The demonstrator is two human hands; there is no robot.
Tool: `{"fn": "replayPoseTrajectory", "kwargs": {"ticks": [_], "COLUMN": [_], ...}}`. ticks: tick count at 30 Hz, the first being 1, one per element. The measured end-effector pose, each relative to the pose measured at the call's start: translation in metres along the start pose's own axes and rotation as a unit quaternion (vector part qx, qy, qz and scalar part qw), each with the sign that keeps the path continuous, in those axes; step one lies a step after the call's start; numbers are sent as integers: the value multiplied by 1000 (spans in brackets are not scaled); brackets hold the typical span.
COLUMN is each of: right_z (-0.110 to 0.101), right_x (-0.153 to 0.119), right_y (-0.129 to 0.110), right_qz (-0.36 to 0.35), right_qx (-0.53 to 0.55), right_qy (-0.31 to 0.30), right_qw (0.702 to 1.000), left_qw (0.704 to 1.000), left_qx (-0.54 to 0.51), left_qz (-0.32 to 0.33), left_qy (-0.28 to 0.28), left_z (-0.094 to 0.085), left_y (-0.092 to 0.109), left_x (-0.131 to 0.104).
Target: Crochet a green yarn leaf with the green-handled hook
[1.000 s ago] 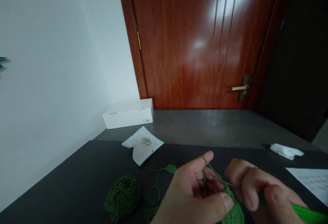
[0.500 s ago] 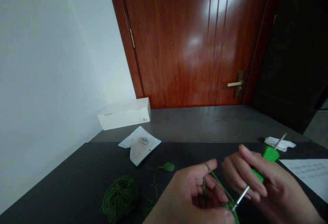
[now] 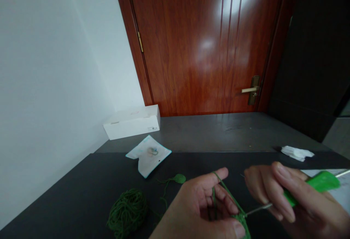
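Your half-curled left hand [image 3: 203, 206] is pinching green crochet [image 3: 244, 225]. Your closed right hand [image 3: 296, 197] is slanting the hook [image 3: 322, 181] toward the table's [image 3: 82, 195] left edge.

Door [image 3: 186, 67]: there it is, upper centre, behind the rear surface [image 3: 207, 133].
Box [image 3: 133, 126]: left of centre, on that rear surface, beside the wall [image 3: 54, 67].
Packet [image 3: 147, 159]: just in front of the box, across the seam with the table [image 3: 82, 188].
Yarn ball [image 3: 127, 213]: lower left of centre, on the table.
Sheet [image 3: 339, 188]: right edge, partly behind the right hand [image 3: 298, 195].
Wad [image 3: 297, 153]: and right, behind the sheet!
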State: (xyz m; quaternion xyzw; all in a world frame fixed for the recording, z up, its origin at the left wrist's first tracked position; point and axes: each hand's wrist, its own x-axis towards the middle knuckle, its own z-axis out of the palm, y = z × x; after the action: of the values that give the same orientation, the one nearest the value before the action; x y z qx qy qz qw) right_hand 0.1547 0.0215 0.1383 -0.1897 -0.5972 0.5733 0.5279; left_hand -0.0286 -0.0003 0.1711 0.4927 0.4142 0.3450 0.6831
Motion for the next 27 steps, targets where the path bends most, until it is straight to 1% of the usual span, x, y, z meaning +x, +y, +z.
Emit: {"fn": "replayPoseTrajectory", "kwargs": {"ticks": [4, 5, 7, 9, 10, 14, 18, 19, 20, 21, 23, 24, 25, 26, 27], "right_z": [1, -1, -7, -14, -17, -26, -28, -27, -25, -22, -16, -14, -11, -10, -10], "right_x": [-6, -7, -7, -6, -6, -6, -6, -6, -6, -5, -4, -4, -4, -4, -4], "right_y": [3, 5, 8, 9, 9, 5, 3, 3, 3, 4, 5, 6, 7, 8, 8], "right_qz": [-45, -67, -133, -196, -217, -243, -290, -297, -296, -289, -266, -255, -238, -221, -216], "right_qx": [-20, -37, -82, -141, -171, -280, -360, -369, -371, -360, -310, -274, -247, -228, -221], "right_qy": [24, 15, -25, -77, -97, -166, -211, -214, -219, -206, -171, -129, -121, -98, -82], "right_qw": [998, 997, 987, 967, 956, 914, 862, 854, 853, 863, 896, 918, 932, 943, 947], "left_qw": [1000, 1000, 1000, 1000, 999, 999, 997, 997, 997, 997, 997, 996, 995, 994, 993], "left_qx": [18, 21, 15, 9, 11, 39, 59, 56, 50, 43, 39, 44, 48, 54, 62], "left_qz": [11, 13, 18, 25, 27, 25, 40, 46, 51, 56, 65, 69, 72, 73, 73], "left_qy": [2, 1, 5, 10, 13, 27, 24, 20, 16, 14, 26, 37, 51, 61, 68], "left_z": [0, 0, -1, -1, -1, -2, -3, -4, -3, -3, -1, 0, 1, 1, 2], "left_y": [-1, -1, -3, -4, -5, -7, -9, -9, -9, -9, -8, -8, -7, -7, -7], "left_x": [0, -1, -1, -3, -4, -4, -1, -1, -1, -2, -3, -3, -4, -4, -4]}}
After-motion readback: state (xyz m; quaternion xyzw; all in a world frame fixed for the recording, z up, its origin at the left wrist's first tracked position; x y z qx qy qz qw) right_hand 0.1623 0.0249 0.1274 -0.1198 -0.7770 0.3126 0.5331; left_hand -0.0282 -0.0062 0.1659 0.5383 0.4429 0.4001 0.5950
